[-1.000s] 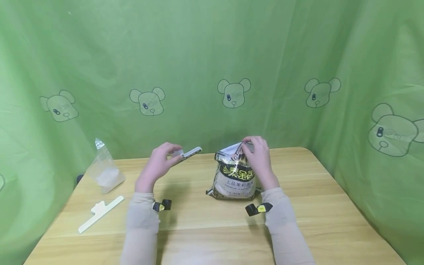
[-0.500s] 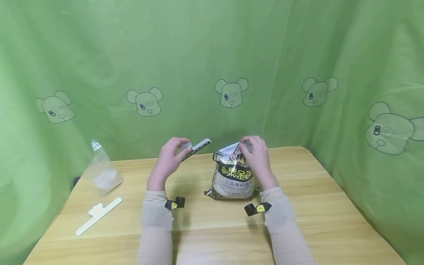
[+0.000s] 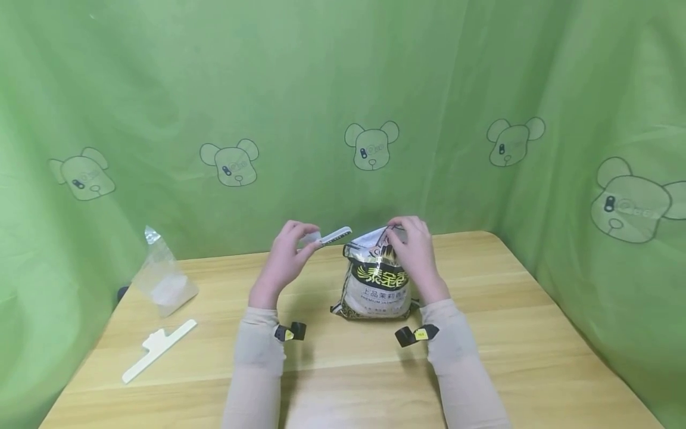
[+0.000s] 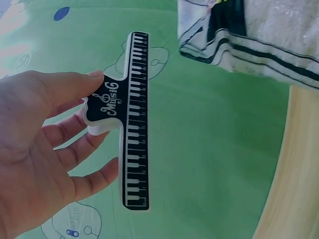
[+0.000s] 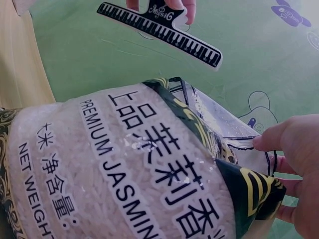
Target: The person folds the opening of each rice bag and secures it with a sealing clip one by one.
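My left hand point(image 3: 287, 256) pinches a black-and-white clip point(image 4: 135, 119) by its tab; piano keys and the word "Music" are printed on it. The clip is in the air, left of the bag's top and apart from it. A bag of jasmine rice point(image 3: 377, 292) stands upright on the table, its grains showing through clear plastic in the right wrist view. My right hand point(image 3: 418, 253) pinches the folded top of the bag at its right corner, thumb point(image 5: 266, 142) in front. The fingers behind the fold are partly hidden.
A white clip point(image 3: 159, 350) lies on the wooden table point(image 3: 343, 369) at the left. Behind it stands a clear plastic bag point(image 3: 172, 289) with white contents. A green curtain point(image 3: 300, 89) hangs behind the table and at both sides.
My left hand has carried the black-and-white clip rightward, closer to the rice bag's top. My right hand keeps its pinch on the bag. The head view has shifted slightly.
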A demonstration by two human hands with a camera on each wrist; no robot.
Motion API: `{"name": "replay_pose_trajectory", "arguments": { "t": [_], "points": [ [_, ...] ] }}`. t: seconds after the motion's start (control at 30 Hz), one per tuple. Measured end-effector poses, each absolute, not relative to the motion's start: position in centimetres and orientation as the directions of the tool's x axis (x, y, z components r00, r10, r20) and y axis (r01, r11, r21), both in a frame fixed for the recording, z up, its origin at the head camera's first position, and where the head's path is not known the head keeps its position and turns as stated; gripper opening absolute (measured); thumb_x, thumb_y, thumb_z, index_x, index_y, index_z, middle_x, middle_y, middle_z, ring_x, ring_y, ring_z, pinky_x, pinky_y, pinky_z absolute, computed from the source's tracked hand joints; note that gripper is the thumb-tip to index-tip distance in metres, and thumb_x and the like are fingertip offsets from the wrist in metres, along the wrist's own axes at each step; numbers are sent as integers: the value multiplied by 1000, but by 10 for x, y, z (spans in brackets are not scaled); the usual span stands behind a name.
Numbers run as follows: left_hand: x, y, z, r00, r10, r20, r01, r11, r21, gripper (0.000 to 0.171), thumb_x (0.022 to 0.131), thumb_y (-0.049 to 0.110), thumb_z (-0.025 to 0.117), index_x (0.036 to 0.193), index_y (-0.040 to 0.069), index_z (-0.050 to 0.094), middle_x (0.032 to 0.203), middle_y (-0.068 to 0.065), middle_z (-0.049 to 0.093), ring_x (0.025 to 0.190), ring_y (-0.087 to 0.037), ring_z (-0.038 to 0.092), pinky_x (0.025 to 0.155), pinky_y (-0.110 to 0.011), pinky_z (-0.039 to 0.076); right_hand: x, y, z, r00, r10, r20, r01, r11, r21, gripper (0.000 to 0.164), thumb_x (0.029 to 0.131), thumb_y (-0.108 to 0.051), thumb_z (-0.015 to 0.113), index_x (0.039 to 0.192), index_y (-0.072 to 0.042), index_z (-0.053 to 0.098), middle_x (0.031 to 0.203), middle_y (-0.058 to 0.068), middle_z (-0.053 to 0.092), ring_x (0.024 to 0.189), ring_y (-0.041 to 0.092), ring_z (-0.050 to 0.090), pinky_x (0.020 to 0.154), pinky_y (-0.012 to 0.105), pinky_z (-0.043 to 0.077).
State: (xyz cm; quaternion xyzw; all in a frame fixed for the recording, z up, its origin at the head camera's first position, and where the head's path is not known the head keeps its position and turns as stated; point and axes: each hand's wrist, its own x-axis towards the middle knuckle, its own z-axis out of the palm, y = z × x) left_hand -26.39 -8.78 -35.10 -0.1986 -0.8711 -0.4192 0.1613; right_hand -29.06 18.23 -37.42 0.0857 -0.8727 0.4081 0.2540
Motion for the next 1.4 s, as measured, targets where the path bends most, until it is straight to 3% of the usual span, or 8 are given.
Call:
{"name": "replay_pose_trajectory", "arguments": {
  "t": [0.2,0.43,0.77,1.03,1.23,1.4],
  "points": [
    [-266,-82,-354,-857,190,479,493,572,655,31,92,21,67,120,8,64,112,-9,55,105,-25,57,94,-42,54,-291,182,-373,-853,52,519,-363,655,-663,20,93,-18,63,109,-6,64,122,16,60,120,35,49,108,59,36],
    [-270,-74,-359,-867,183,463,478,563,674,32,92,22,66,122,11,63,113,-8,54,107,-24,56,86,-35,58,-291,183,-373,-853,50,520,-367,652,-664,20,94,-18,63,110,-6,64,122,16,60,120,35,49,108,59,36],
    [-272,-58,-364,-799,183,573,561,569,601,36,91,21,67,123,7,63,114,-12,60,108,-27,55,95,-42,52,-291,182,-371,-851,53,523,-366,654,-662,20,93,-18,64,109,-7,65,123,16,60,121,35,49,108,59,35],
    [-273,-50,-369,-805,171,568,556,554,620,32,91,18,66,120,3,62,116,-13,57,109,-27,53,86,-32,59,-292,181,-372,-844,50,534,-375,657,-654,20,92,-17,64,108,-6,65,121,16,60,119,35,50,107,58,37],
    [-275,-47,-374,-717,184,672,638,563,526,30,91,18,67,117,3,63,107,-12,57,102,-25,54,92,-39,54,-293,181,-373,-835,51,548,-382,664,-643,19,92,-16,65,107,-5,65,118,17,62,116,34,51,106,55,38],
    [-276,-43,-378,-622,196,758,714,539,446,29,90,16,67,115,1,63,95,-11,53,90,-22,52,78,-37,58,-292,181,-373,-836,50,546,-380,664,-644,18,92,-15,65,107,-4,65,119,17,62,116,35,51,107,55,38]
  ]
}}
